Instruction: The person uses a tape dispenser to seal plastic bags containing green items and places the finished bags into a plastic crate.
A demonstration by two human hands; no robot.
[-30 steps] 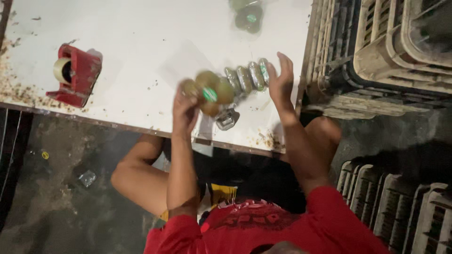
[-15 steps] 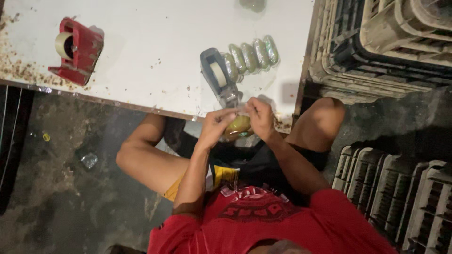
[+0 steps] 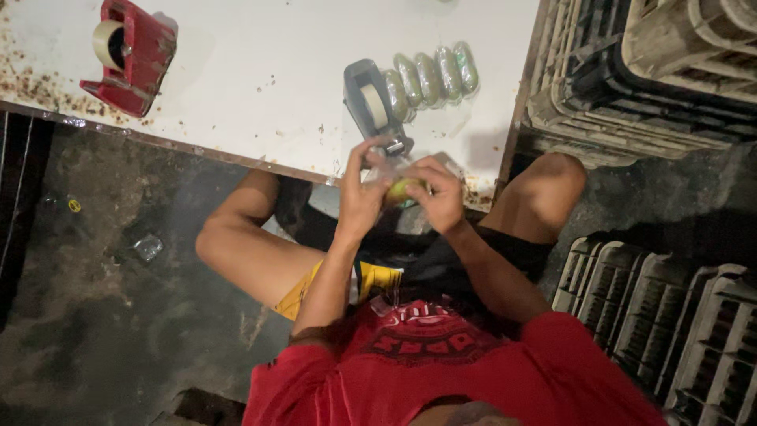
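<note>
Underfoot, dirty concrete floor (image 3: 95, 331); overhead, stained white table (image 3: 260, 87), stacked crates (image 3: 654, 71)

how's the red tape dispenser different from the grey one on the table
The red tape dispenser sits far off at the table's left corner; the grey tape dispenser stands near the edge, just beyond both hands. The red one is alone; the grey one is beside a row of wrapped green pieces. The red one's roll faces sideways, the grey one's shows edge-on. Both hold pale tape rolls.
</note>
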